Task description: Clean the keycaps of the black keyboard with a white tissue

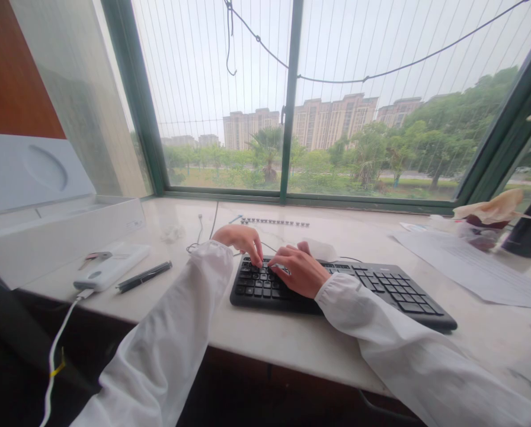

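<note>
A black keyboard lies at a slant on the pale countertop, with several left-side keys looking uncapped. My left hand reaches over its upper left keys, fingers bent down and thumb and forefinger together; anything between them is too small to make out. Just right of it, my right hand rests over the left-middle keys, forefinger stretched toward the left fingertips and a gap between finger and thumb. Under this hand, part of the keyboard is hidden. Behind the keyboard, small dark pieces like keycaps stand in a row.
Left are a black pen, a white power bank with a cable, keys and an open white box. Paper sheets, a wrapped item and a dark bottle lie right. The countertop's front edge is close.
</note>
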A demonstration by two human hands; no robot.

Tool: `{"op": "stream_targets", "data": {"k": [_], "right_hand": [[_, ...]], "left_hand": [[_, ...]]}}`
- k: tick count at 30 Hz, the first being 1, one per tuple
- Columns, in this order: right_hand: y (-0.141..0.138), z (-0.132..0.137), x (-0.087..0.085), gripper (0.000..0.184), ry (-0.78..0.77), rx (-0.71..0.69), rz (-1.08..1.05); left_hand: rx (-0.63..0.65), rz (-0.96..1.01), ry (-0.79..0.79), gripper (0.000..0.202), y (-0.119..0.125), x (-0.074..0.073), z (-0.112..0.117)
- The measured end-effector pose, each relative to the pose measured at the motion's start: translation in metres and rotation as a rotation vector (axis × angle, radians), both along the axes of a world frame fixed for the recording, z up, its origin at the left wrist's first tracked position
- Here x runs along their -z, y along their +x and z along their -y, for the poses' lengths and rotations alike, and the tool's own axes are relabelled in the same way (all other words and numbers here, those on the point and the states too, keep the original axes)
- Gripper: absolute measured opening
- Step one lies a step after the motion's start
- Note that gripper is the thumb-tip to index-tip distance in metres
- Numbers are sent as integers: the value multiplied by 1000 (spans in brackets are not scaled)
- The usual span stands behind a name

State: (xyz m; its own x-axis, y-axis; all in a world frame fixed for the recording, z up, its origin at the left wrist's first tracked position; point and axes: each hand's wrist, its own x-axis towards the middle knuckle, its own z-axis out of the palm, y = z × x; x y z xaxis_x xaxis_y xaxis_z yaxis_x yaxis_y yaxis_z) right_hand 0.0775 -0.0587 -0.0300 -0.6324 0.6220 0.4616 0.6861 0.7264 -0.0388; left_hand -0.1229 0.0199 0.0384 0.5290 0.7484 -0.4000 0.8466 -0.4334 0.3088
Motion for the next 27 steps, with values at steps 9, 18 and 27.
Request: {"op": "stream_targets", "data": {"k": [9, 18, 27], "right_hand": [[0, -1, -1, 20, -9, 3, 5], [0, 1, -1, 20, -10, 5, 15], [0, 1, -1, 20, -3, -6, 15]], "left_hand": [[21, -45, 33, 58, 0, -1, 0], [18, -59, 38, 57, 1, -1, 3], [-6, -16, 59, 47, 0, -1, 3]]}}
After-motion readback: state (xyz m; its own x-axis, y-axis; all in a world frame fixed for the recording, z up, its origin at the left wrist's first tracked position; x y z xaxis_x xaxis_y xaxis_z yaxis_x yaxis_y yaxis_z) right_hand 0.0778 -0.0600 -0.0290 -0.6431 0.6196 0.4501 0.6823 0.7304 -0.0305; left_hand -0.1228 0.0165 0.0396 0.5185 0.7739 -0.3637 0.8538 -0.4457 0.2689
